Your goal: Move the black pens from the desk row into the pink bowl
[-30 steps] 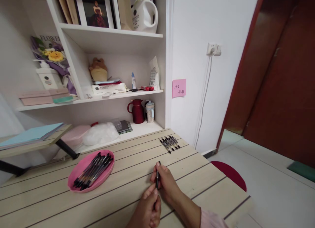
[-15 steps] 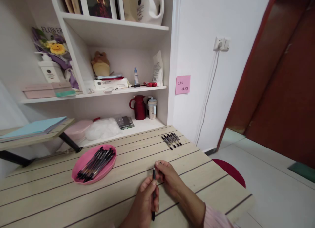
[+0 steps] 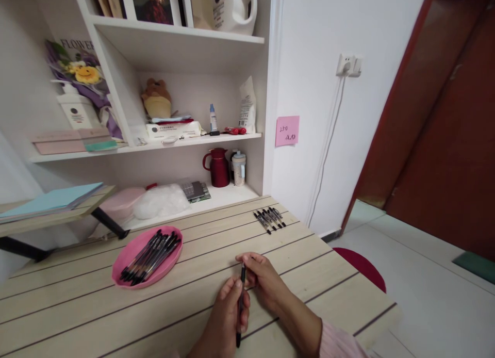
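Note:
A slim black pen (image 3: 240,306) stands upright in my left hand (image 3: 228,309), its dark lower end sticking out below the curled fingers. My right hand (image 3: 265,278) is closed at the pen's upper end, thumb and forefinger pinched about its tip. A small dark spot shows by the right fingertips; what it is I cannot make out. To the left, a pink oval tray (image 3: 170,267) holds a heap of similar dark pens (image 3: 150,257). Farther off on the right, several pens (image 3: 269,220) lie side by side on the slatted wooden table (image 3: 201,291).
White shelves (image 3: 181,33) rise behind the table, with a dark red jug (image 3: 219,168) and a pale cup (image 3: 239,168) on the lowest board. At left stands a small raised stand (image 3: 77,206) with blue paper (image 3: 58,198). A pink note (image 3: 287,131) is on the wall.
My right fingertips have shifted slightly left, over the pen's upper tip, where a silvery point showed before. The pen's lower end has swung a little left in my left hand.

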`<state>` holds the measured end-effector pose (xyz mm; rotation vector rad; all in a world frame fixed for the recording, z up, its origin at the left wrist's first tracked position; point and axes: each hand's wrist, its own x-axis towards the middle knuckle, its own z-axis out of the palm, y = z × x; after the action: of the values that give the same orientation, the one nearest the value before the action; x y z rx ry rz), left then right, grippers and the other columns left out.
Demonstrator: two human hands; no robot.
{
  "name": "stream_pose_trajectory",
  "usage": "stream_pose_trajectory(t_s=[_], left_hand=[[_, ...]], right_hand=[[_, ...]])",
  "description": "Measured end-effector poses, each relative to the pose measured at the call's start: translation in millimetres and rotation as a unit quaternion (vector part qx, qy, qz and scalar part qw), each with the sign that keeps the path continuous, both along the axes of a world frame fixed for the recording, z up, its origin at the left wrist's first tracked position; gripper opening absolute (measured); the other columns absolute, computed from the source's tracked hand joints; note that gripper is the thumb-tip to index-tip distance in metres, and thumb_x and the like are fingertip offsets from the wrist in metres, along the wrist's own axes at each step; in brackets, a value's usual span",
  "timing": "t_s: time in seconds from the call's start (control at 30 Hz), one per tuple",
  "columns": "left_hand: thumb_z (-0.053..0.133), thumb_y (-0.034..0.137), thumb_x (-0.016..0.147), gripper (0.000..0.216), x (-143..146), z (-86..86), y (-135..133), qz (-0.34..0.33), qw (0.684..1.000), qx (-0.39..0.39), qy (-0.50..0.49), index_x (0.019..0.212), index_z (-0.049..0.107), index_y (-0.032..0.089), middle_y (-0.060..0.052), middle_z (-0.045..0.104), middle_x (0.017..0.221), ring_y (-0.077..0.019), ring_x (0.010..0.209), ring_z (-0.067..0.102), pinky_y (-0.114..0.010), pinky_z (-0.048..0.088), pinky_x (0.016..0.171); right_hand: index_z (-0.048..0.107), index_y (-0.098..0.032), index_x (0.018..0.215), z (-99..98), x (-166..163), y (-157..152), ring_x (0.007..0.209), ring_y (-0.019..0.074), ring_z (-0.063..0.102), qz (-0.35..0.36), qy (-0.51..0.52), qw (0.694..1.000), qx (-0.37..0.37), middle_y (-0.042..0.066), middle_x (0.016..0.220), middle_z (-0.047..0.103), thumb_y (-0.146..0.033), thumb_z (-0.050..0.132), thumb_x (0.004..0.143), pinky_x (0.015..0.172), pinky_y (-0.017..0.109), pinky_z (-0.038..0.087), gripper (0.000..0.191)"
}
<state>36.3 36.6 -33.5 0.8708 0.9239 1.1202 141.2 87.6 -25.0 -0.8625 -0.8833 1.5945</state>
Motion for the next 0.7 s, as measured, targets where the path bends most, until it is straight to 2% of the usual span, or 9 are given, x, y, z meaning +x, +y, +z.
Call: stream_pose_trajectory(t_s=[0.13,0.23,0.33,0.47,0.6,0.7], left_hand=[[0.054,0.041,0.078,0.024,0.3,-1.5,0.0,0.01,1.0,-0.008,-0.02,0.074,0.048,0.018,0.006,0.05,0.049,-0.0025,0.029,0.032,-0.016,0.021,0.031],[0.056,0.041,0.076,0.025,0.0,-1.2,0.6,0.008,0.999,-0.014,-0.041,0.076,0.048,0.018,0.005,0.052,0.052,-0.0021,0.029,0.032,-0.016,0.02,0.03],[0.056,0.042,0.076,0.026,-0.2,-0.4,1.0,0.005,0.999,-0.022,-0.043,0.077,0.048,0.018,0.005,0.052,0.055,-0.0016,0.03,0.032,-0.015,0.021,0.03],[0.054,0.042,0.078,0.025,-0.2,0.3,0.7,0.013,0.999,-0.032,-0.03,0.078,0.046,0.019,0.006,0.051,0.055,-0.0009,0.03,0.029,-0.014,0.019,0.03],[0.054,0.042,0.077,0.025,-1.1,-0.6,0.9,0.005,0.999,-0.031,-0.036,0.079,0.046,0.019,0.006,0.051,0.055,-0.001,0.031,0.031,-0.014,0.019,0.03],[0.056,0.042,0.076,0.026,-1.7,-1.1,1.1,0.007,0.999,-0.032,-0.034,0.076,0.045,0.018,0.005,0.051,0.055,-0.0008,0.03,0.03,-0.015,0.019,0.03]], right_hand=[[0.052,-0.016,0.064,2.5,-0.4,-1.2,0.035,0.0041,0.036,-0.021,-0.02,1.0,0.011,-0.008,0.041,0.044,-0.044,0.075,0.055,0.038,0.019,0.023,0.037],[0.056,-0.014,0.067,3.5,0.3,-1.4,0.035,0.0047,0.038,-0.002,-0.01,1.0,0.011,-0.007,0.041,0.046,-0.045,0.074,0.056,0.038,0.018,0.022,0.038],[0.058,-0.014,0.073,3.9,0.2,-2.1,0.034,0.0033,0.034,0.004,0.011,1.0,-0.005,-0.008,0.043,0.046,-0.046,0.071,0.059,0.039,0.018,0.026,0.038],[0.054,-0.015,0.064,3.7,-0.2,-2.8,0.034,0.0027,0.031,-0.004,0.012,1.0,-0.001,-0.009,0.039,0.041,-0.039,0.076,0.055,0.04,0.018,0.027,0.034],[0.059,-0.013,0.074,4.1,-0.6,-2.8,0.034,0.0019,0.028,0.018,0.033,0.999,0.001,-0.007,0.044,0.047,-0.045,0.07,0.062,0.04,0.019,0.028,0.036],[0.053,-0.016,0.066,3.2,-1.1,-2.6,0.033,0.002,0.028,0.0,0.021,1.0,-0.009,-0.009,0.04,0.043,-0.044,0.074,0.057,0.039,0.018,0.025,0.036]])
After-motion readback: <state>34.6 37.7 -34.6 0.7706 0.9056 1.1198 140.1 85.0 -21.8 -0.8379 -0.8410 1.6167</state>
